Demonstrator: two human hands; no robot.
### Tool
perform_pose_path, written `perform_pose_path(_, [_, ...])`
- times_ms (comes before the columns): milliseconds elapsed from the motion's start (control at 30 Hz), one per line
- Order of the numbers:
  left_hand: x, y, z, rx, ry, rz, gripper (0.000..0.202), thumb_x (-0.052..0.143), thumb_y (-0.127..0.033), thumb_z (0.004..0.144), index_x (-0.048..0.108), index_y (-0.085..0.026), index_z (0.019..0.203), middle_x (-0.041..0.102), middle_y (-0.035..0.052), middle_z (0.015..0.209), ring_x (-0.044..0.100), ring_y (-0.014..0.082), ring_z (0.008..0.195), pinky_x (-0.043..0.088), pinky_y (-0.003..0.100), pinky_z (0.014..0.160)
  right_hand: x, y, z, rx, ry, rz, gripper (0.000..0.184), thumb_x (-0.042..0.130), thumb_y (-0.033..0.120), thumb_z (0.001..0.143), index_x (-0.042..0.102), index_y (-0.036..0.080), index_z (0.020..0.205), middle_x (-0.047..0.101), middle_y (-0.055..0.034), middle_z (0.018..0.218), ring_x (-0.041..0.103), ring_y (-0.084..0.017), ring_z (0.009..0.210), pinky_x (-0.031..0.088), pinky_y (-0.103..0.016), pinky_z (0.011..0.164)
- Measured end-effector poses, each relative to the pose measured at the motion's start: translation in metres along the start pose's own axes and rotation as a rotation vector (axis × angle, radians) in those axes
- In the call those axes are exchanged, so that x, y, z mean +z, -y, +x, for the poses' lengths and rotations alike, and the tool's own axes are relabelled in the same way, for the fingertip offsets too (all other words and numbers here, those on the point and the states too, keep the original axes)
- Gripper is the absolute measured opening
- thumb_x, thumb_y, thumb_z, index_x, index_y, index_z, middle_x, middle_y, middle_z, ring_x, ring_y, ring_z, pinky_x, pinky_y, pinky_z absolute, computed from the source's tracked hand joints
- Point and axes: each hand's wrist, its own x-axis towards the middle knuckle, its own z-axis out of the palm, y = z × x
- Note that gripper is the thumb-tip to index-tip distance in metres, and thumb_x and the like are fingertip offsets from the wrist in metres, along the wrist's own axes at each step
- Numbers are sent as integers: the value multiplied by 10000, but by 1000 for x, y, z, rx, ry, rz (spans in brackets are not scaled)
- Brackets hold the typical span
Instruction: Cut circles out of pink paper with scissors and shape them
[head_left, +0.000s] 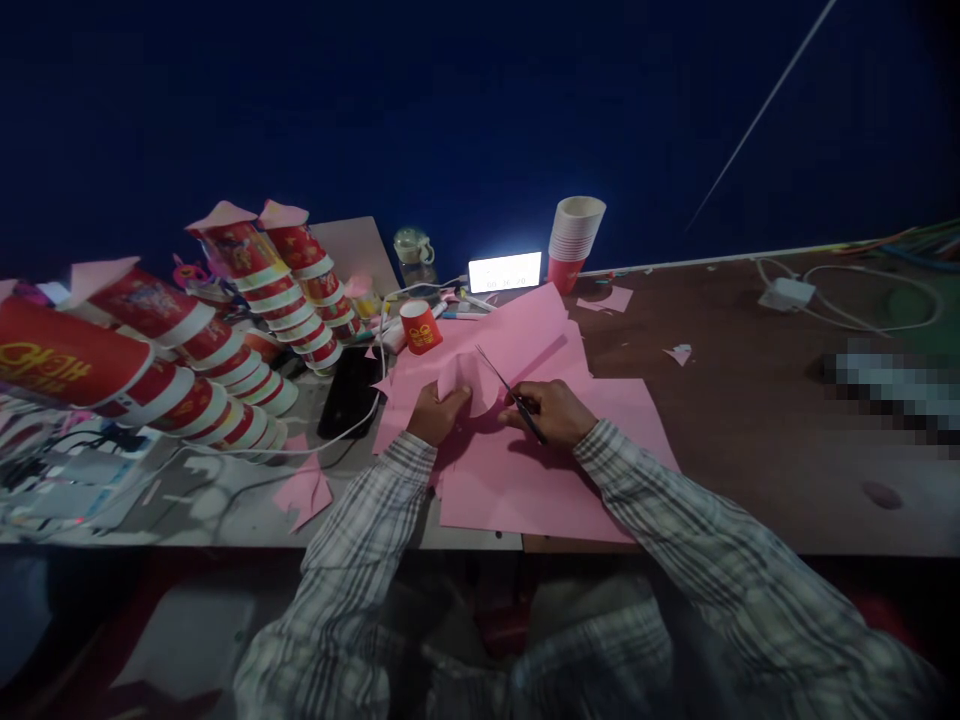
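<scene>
My left hand is closed on a small pink paper piece with a curved edge, thumb on top. In my right hand is a pair of scissors with dark handles. Their thin blades are parted and point up and left, beside the right edge of the paper piece. Beneath both hands lie large pink sheets, overlapping one another on the table. Just beyond the left hand, a red paper cup with a gold print stands upside down.
Stacks of red and white cups with pink paper cones crowd the left side. A black phone and a white cable lie nearby. Behind are a lit screen, a tall cup stack and a glass jar. A white charger is at right.
</scene>
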Motion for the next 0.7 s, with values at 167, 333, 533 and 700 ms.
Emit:
perform_pose_path(167, [0,1,0,-18,15,5,233,686,-310,676,543,-158,573,468,-46,472,426,82,449,318,223,442,0,0,-1,-5,-1,41,395,633,544,765,677,152,763,566,-5,535,459,-115,499,310,-245,514])
perform_pose_path(333, [0,1,0,-29,19,2,246,692,-333,674,545,-156,585,477,-44,474,425,84,448,318,223,439,0,1,-1,2,-1,64,398,638,545,762,676,149,749,580,-14,544,469,-119,500,330,-247,517])
perform_pose_path(533, [-2,0,0,-23,34,19,287,687,-354,682,519,-158,556,440,-48,455,387,75,433,282,224,429,-1,0,-1,10,20,95,391,643,540,759,682,150,769,593,-16,568,489,-124,522,347,-243,525])
perform_pose_path(700, [-4,3,1,-17,37,4,272,695,-369,669,560,-143,600,496,-32,510,436,90,494,344,231,483,-2,0,-2,7,32,117,392,639,542,758,670,152,747,515,19,506,432,-106,487,324,-238,503])
